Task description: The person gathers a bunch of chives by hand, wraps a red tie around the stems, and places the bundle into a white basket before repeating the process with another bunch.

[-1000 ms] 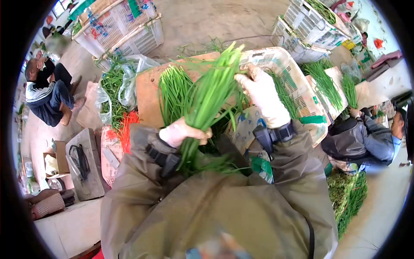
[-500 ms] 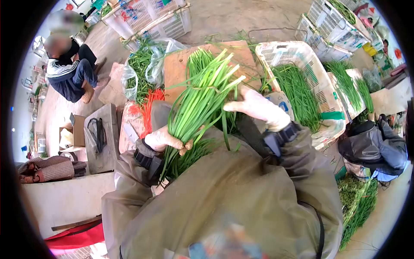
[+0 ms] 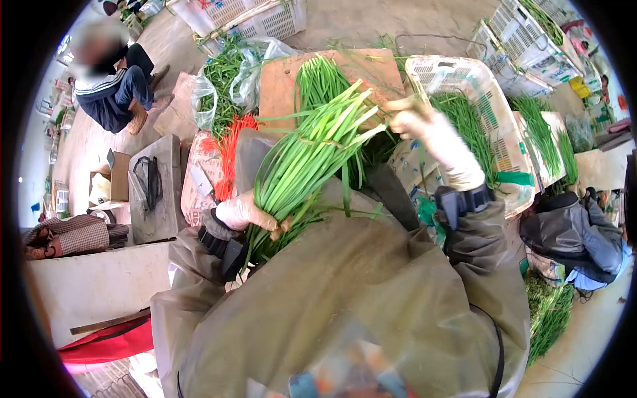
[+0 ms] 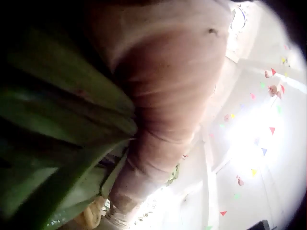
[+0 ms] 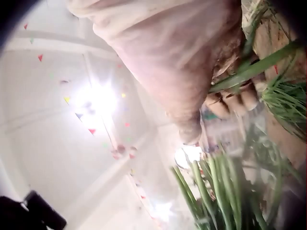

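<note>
My gloved left hand (image 3: pixel 249 215) grips a thick bunch of garlic chives (image 3: pixel 308 156) near its leafy part, with the pale cut ends pointing up and right. In the left wrist view the flat green leaves (image 4: pixel 62 124) press close against the curled fingers (image 4: pixel 158 115). My gloved right hand (image 3: pixel 428 126), blurred, is just right of the cut ends. In the right wrist view a single chive leaf (image 5: pixel 259 67) runs into its bent fingers, apart from the bunch's cut ends (image 5: pixel 216 187). Behind, another pile of chives (image 3: pixel 322 79) lies on a wooden board (image 3: pixel 282 83).
A white plastic crate (image 3: pixel 488 86) with chives stands at the right. To the left are red ties (image 3: pixel 230 156), a knife (image 3: pixel 201 180) and a plastic bag (image 3: pixel 202 106) of greens. One person (image 3: pixel 109 86) sits at the left, another (image 3: pixel 570 232) at the right.
The bunch has tipped from upright to slanting across my lap, its cut ends up and right. My right hand has left the cut ends, moving up and right, and its fingers have curled in.
</note>
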The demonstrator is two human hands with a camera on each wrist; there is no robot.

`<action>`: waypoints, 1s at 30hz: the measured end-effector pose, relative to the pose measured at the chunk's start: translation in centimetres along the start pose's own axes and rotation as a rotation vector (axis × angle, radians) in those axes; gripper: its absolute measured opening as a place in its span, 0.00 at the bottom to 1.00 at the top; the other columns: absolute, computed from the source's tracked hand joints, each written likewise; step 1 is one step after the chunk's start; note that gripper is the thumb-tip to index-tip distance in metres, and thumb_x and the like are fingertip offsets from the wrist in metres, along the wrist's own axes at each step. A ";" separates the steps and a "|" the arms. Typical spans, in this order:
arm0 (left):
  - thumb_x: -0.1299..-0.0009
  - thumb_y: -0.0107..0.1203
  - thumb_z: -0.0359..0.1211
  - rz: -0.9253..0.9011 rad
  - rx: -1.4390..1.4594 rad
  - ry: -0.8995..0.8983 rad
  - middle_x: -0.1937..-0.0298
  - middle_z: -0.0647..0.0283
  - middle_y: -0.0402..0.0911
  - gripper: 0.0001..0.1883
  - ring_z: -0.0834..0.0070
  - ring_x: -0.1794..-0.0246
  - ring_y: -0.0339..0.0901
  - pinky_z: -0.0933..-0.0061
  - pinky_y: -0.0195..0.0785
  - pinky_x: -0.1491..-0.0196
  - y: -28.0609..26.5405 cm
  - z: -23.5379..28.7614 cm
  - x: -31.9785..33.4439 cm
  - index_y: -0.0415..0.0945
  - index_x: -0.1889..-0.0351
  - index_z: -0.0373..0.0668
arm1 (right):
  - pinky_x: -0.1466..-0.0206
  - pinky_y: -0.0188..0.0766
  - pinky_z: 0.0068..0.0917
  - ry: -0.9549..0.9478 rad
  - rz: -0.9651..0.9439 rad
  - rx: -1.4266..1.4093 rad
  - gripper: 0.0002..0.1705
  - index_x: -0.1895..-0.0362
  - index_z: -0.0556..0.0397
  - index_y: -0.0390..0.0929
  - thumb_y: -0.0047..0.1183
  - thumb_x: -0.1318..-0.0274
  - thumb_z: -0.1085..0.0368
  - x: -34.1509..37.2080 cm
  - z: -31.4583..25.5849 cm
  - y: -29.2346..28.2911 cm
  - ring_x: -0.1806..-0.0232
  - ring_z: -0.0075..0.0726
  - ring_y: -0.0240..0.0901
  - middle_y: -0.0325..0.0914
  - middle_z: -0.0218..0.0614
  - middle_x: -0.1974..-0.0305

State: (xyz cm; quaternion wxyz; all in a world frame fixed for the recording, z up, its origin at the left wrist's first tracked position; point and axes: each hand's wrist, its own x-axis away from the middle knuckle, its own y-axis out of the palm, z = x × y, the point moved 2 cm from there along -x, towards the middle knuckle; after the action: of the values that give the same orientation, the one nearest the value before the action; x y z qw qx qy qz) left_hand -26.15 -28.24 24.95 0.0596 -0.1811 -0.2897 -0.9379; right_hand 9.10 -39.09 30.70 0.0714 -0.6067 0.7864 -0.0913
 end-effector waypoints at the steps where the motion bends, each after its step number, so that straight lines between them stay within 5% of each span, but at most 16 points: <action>1: 0.48 0.69 0.27 0.026 -0.019 -0.047 0.62 0.56 0.80 0.37 0.67 0.69 0.80 0.70 0.77 0.66 0.5 0.5 -0.1 0.67 0.38 0.36 | 0.53 0.68 0.22 0.032 -0.071 0.167 0.29 0.43 0.56 0.73 0.58 0.40 0.49 0.6 -1.0 1.6 0.61 0.23 0.72 0.79 0.34 0.63; 4: 0.46 0.67 0.28 0.037 -0.086 -0.019 0.62 0.57 0.81 0.29 0.68 0.68 0.80 0.67 0.76 0.64 1.1 0.8 -0.9 0.72 0.44 0.37 | 0.72 0.61 0.13 0.307 -0.191 -0.071 0.21 0.50 0.53 0.77 0.60 0.41 0.53 -0.5 0.6 2.5 0.75 0.13 0.64 0.75 0.22 0.72; 8: 0.45 0.67 0.29 0.145 -0.171 0.016 0.63 0.59 0.80 0.27 0.70 0.69 0.79 0.70 0.73 0.66 0.9 0.3 -0.3 0.73 0.46 0.37 | 0.81 0.48 0.08 0.193 0.220 -0.311 0.10 0.60 0.50 0.80 0.60 0.42 0.60 -1.9 3.4 -1.4 0.84 0.08 0.52 0.69 0.16 0.77; 10: 0.45 0.65 0.27 0.282 -0.139 0.031 0.63 0.58 0.80 0.23 0.70 0.69 0.79 0.71 0.73 0.64 1.5 0.5 0.1 0.74 0.50 0.36 | 0.78 0.58 0.11 0.105 0.373 -0.281 0.11 0.59 0.49 0.80 0.60 0.43 0.59 -0.8 1.6 -0.9 0.81 0.11 0.59 0.72 0.18 0.75; 12: 0.44 0.65 0.26 0.330 -0.132 0.022 0.63 0.59 0.80 0.22 0.70 0.68 0.79 0.70 0.73 0.63 2.3 1.1 -0.2 0.74 0.51 0.36 | 0.69 0.70 0.19 0.013 0.144 0.121 0.12 0.57 0.48 0.80 0.60 0.44 0.59 0.8 -1.5 2.8 0.75 0.21 0.72 0.78 0.25 0.72; 13: 0.44 0.64 0.25 0.377 -0.128 0.012 0.63 0.59 0.81 0.21 0.71 0.68 0.79 0.70 0.73 0.63 2.5 1.2 -0.4 0.74 0.51 0.36 | 0.58 0.74 0.30 -0.208 0.129 0.361 0.13 0.56 0.48 0.80 0.59 0.44 0.58 0.6 -0.4 4.7 0.65 0.34 0.79 0.82 0.36 0.67; 14: 0.44 0.64 0.25 0.374 -0.132 0.010 0.63 0.59 0.81 0.21 0.71 0.68 0.79 0.70 0.73 0.63 2.6 1.2 -0.7 0.74 0.51 0.36 | 0.58 0.74 0.35 -0.135 0.102 0.405 0.14 0.56 0.51 0.79 0.59 0.43 0.57 0.6 -0.6 6.5 0.62 0.41 0.81 0.81 0.44 0.65; 17: 0.42 0.63 0.24 0.361 -0.268 0.029 0.64 0.61 0.82 0.18 0.72 0.67 0.79 0.71 0.74 0.61 2.9 1.4 -1.4 0.75 0.53 0.36 | 0.63 0.73 0.31 -0.215 0.142 0.425 0.13 0.58 0.53 0.78 0.60 0.43 0.59 -0.6 1.0 7.7 0.69 0.37 0.79 0.80 0.41 0.70; 18: 0.42 0.63 0.24 0.371 -0.263 0.038 0.64 0.61 0.82 0.18 0.72 0.67 0.79 0.71 0.74 0.61 3.1 1.5 -1.2 0.75 0.53 0.36 | 0.70 0.69 0.23 0.096 -0.027 -0.126 0.12 0.62 0.54 0.76 0.59 0.42 0.60 -0.4 1.2 7.3 0.75 0.28 0.73 0.76 0.33 0.76; 20: 0.43 0.64 0.22 0.541 -0.349 0.053 0.64 0.63 0.81 0.25 0.76 0.69 0.77 0.74 0.72 0.64 3.3 1.5 -0.2 0.71 0.46 0.35 | 0.75 0.63 0.19 0.174 -0.119 -0.556 0.09 0.66 0.53 0.75 0.59 0.42 0.62 1.2 -2.0 4.7 0.79 0.22 0.67 0.70 0.26 0.79; 22: 0.43 0.64 0.22 0.610 -0.402 0.034 0.63 0.63 0.80 0.31 0.78 0.69 0.77 0.74 0.72 0.64 2.8 1.1 0.6 0.67 0.40 0.36 | 0.77 0.62 0.19 0.000 -0.212 -0.731 0.05 0.67 0.52 0.74 0.57 0.43 0.67 2.6 -2.6 1.1 0.80 0.22 0.65 0.67 0.26 0.81; 24: 0.44 0.64 0.22 0.733 -0.578 0.010 0.62 0.63 0.81 0.34 0.80 0.68 0.77 0.76 0.73 0.63 3.6 2.2 1.2 0.66 0.37 0.37 | 0.78 0.61 0.19 -0.104 -0.074 -0.808 0.04 0.67 0.52 0.73 0.56 0.44 0.70 2.9 -1.2 -0.7 0.80 0.23 0.66 0.68 0.29 0.80; 25: 0.45 0.65 0.27 0.740 -0.522 0.025 0.61 0.58 0.82 0.37 0.72 0.66 0.80 0.71 0.74 0.59 2.6 1.2 1.3 0.64 0.34 0.38 | 0.75 0.63 0.19 0.042 -0.034 -0.564 0.07 0.66 0.54 0.74 0.58 0.45 0.66 2.6 -0.5 -1.7 0.80 0.22 0.66 0.70 0.31 0.79; 26: 0.45 0.65 0.27 0.732 -0.523 0.026 0.61 0.58 0.82 0.37 0.72 0.66 0.80 0.71 0.74 0.59 2.2 0.8 1.4 0.64 0.34 0.38 | 0.66 0.71 0.28 0.151 0.023 -0.147 0.14 0.61 0.56 0.77 0.61 0.47 0.61 2.0 0.1 -2.0 0.74 0.33 0.74 0.75 0.39 0.73; 28: 0.45 0.66 0.33 0.837 -0.944 -0.032 0.58 0.52 0.83 0.38 0.61 0.61 0.82 0.65 0.73 0.54 2.0 0.8 1.4 0.64 0.34 0.40 | 0.53 0.73 0.36 -0.003 0.063 1.008 0.20 0.54 0.55 0.79 0.61 0.48 0.57 1.7 2.9 -1.7 0.60 0.46 0.78 0.79 0.46 0.61; 30: 0.44 0.64 0.37 0.783 -0.935 0.020 0.56 0.46 0.82 0.39 0.51 0.54 0.80 0.60 0.72 0.50 2.7 0.9 0.7 0.63 0.33 0.44 | 0.45 0.71 0.39 -0.219 0.189 0.754 0.27 0.46 0.51 0.78 0.60 0.47 0.51 0.7 0.9 0.4 0.50 0.50 0.75 0.78 0.48 0.51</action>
State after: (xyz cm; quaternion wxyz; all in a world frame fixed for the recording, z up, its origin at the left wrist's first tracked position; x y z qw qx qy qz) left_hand -25.95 -29.94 27.28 0.3169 -0.2726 0.2414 -0.8758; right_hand 8.72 -39.71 29.73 0.3803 -0.4691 0.7379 -0.3014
